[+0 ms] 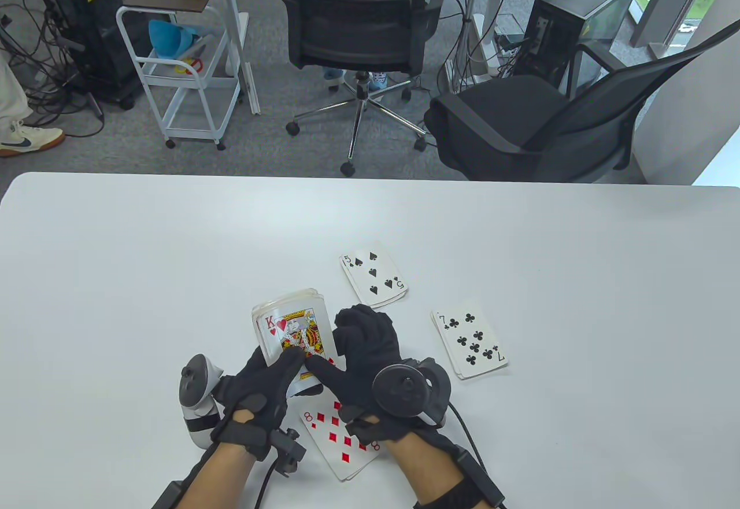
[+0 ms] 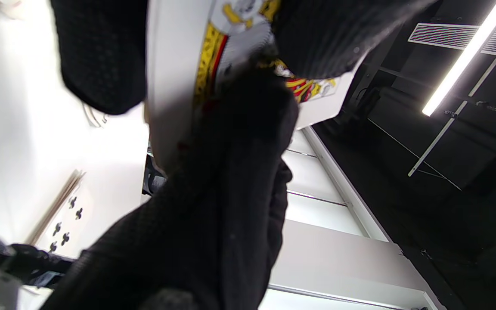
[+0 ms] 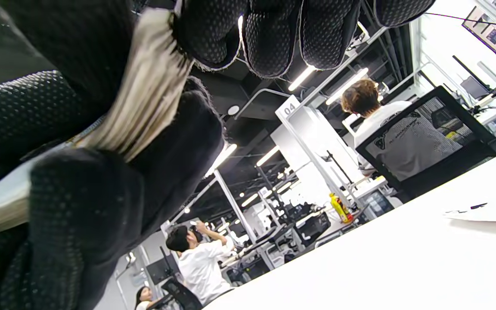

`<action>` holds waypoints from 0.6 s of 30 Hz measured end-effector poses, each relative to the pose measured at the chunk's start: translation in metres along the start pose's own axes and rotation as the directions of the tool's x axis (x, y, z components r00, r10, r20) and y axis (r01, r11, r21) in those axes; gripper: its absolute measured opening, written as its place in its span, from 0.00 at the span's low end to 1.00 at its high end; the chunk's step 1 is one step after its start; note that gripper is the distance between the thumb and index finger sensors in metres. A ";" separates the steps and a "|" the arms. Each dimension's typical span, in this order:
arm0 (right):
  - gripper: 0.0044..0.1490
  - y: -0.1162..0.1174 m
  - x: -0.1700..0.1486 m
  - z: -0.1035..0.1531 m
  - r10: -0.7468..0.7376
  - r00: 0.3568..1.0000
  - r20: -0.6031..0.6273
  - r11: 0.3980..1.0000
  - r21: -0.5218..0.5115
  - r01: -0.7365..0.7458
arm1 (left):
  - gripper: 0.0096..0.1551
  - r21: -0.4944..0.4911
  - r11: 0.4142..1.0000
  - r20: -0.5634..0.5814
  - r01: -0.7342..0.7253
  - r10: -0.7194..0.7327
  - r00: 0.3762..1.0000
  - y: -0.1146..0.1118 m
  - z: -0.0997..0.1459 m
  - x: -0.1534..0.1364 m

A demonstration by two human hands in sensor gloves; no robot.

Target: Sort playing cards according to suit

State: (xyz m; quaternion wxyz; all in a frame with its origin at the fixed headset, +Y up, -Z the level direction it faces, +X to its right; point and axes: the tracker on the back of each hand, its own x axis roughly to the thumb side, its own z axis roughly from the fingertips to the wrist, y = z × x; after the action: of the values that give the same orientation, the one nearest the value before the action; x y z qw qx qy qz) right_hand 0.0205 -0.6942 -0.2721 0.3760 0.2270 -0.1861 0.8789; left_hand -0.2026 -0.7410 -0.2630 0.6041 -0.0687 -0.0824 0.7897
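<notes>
My left hand (image 1: 263, 387) holds a face-up deck of cards (image 1: 292, 324) just above the table, and its thumb lies on the top card, a king of hearts (image 2: 179, 64). My right hand (image 1: 358, 353) is at the deck's right side. Its thumb presses on the king and its fingers (image 3: 269, 38) curl over the deck's edge (image 3: 140, 94). Three face-up piles lie on the white table (image 1: 115, 277): a five of spades (image 1: 374, 279) on top of one, a seven of clubs (image 1: 471, 338) to the right, and an eight of diamonds (image 1: 341, 434) under my wrists.
Beyond the table's far edge stand two black office chairs (image 1: 520, 127) and a white cart (image 1: 185, 69). In the right wrist view, people sit at desks in the background. The left half and the far part of the table hold no cards.
</notes>
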 end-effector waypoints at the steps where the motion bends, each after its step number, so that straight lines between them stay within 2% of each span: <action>1: 0.35 0.000 0.000 0.000 -0.018 1.000 -0.012 1.000 0.000 0.018 | 0.32 -0.001 1.000 -0.009 -0.004 0.004 1.000 0.000 0.000 -0.001; 11: 0.23 -0.004 -0.004 0.000 -0.020 1.000 -0.015 0.998 -0.053 0.020 | 0.33 -0.003 1.000 -0.032 -0.012 0.012 0.999 0.001 0.000 -0.005; 14: 0.24 -0.005 -0.008 -0.001 -0.012 0.999 -0.035 0.999 -0.035 0.011 | 0.33 0.005 1.000 -0.025 -0.031 0.031 0.999 0.001 0.000 -0.004; 18: 0.30 -0.007 -0.012 -0.002 0.015 0.996 -0.085 1.000 -0.018 -0.016 | 0.34 0.028 0.999 -0.013 -0.023 0.024 1.000 0.005 0.000 -0.001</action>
State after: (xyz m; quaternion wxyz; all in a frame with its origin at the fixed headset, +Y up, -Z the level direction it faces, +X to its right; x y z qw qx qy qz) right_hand 0.0328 -0.6960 -0.2792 0.3789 0.1843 -0.1801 0.8888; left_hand -0.2066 -0.7432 -0.2636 0.5962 -0.0665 -0.0668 0.7973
